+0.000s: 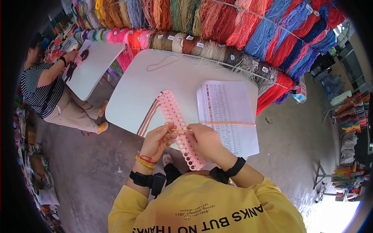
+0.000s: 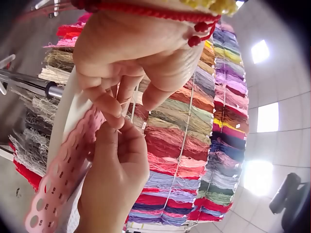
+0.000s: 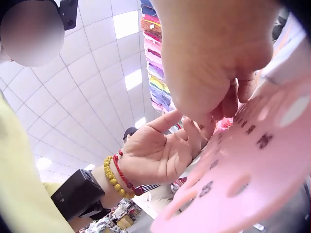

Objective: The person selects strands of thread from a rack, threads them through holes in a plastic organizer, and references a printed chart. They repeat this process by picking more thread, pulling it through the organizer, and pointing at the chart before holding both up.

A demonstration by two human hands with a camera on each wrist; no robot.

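A long pink thread holder card [image 1: 171,106] with rows of numbered holes along its edges slants across the table's front edge. Several brown and pink threads [image 1: 149,116] hang from holes at its far left side. Over the card's middle, my left hand [image 1: 156,140] pinches a peach thread [image 1: 229,124] between thumb and fingertips. My right hand [image 1: 206,140] also pinches that thread, close by; its tail runs right across the printed sheet. In the left wrist view, the fingertips of my left hand [image 2: 131,58] and right hand [image 2: 114,174] meet.
A printed chart [image 1: 223,105] lies on the white table [image 1: 132,77], with a loose beige thread [image 1: 163,64] near the back. Skeins of coloured thread [image 1: 217,23] hang on racks behind. Another person [image 1: 46,85] works at a second table [image 1: 91,70] to the left.
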